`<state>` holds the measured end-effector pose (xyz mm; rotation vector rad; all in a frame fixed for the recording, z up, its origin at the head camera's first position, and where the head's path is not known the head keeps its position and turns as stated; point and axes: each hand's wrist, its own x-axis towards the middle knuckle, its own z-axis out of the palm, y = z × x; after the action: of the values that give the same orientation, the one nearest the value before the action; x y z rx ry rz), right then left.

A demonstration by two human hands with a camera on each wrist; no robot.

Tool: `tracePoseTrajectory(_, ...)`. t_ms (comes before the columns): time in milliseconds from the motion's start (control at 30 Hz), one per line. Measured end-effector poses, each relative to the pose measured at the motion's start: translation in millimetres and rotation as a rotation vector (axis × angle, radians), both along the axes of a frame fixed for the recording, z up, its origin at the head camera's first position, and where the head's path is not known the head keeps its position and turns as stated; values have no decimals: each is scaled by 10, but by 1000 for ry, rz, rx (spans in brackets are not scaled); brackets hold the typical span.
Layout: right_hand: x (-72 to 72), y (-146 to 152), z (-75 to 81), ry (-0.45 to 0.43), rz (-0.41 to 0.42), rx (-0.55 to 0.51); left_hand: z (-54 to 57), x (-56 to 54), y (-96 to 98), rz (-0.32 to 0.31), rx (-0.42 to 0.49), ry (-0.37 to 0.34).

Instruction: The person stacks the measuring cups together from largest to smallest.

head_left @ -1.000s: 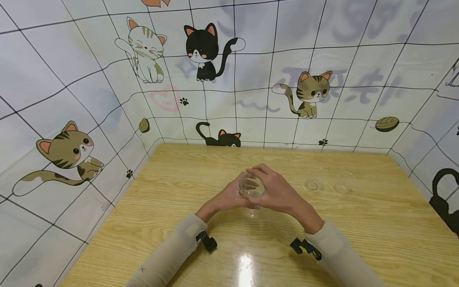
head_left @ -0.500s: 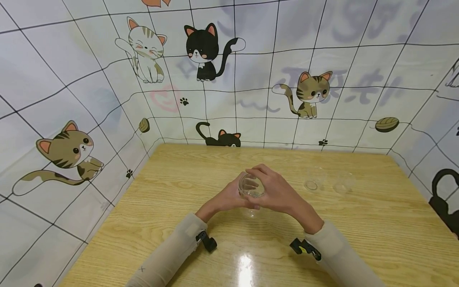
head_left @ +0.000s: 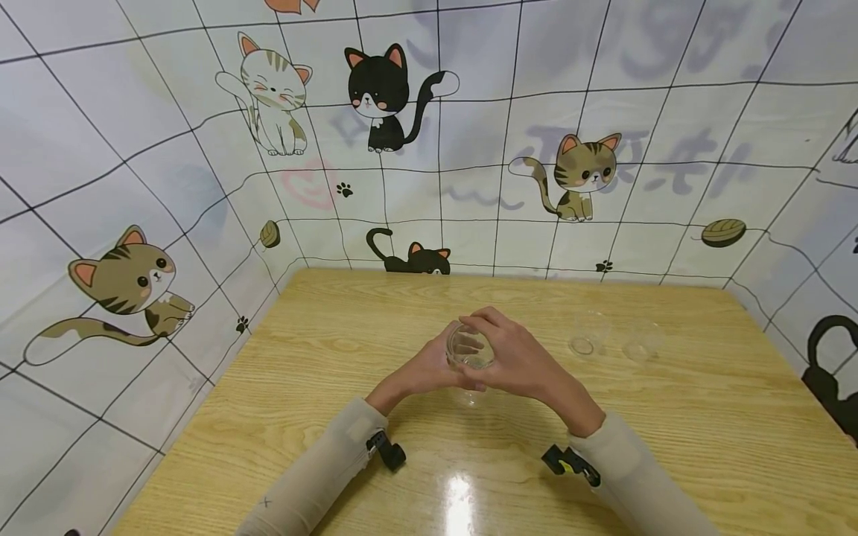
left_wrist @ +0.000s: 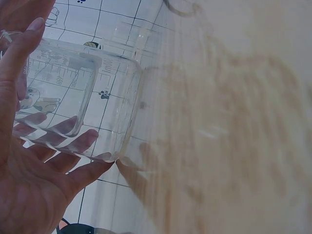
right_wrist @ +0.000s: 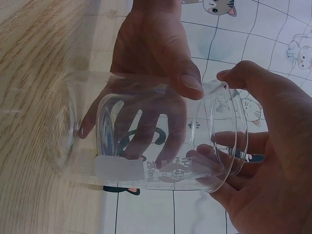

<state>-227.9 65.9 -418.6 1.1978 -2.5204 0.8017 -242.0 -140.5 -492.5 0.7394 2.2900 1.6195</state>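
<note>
In the head view, my two hands meet over the middle of the table around clear glass beakers. One smaller beaker (left_wrist: pixel 58 73) with printed graduations sits inside a larger beaker (right_wrist: pixel 61 126), whose base is turned toward the tabletop. My left hand (head_left: pixel 429 365) curls its thumb and fingers round the larger beaker's side. Opposite it, my right hand (head_left: pixel 526 361) grips the rim end with thumb and fingers, as the right wrist view shows. Through the glass the left fingers are visible. Whether the larger base touches the table cannot be told.
Two more clear glass vessels (head_left: pixel 585 344) stand toward the back right of the wooden table (head_left: pixel 335 313); their outlines are faint. A white cloth (head_left: pixel 469 186) printed with cats and grid lines walls the back and sides.
</note>
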Motion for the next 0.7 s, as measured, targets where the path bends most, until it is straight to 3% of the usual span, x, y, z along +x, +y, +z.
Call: tracePoseTrajectory(700, -1, 14, -12, -3, 12, -17, -3, 2, -9, -8, -8, 2)
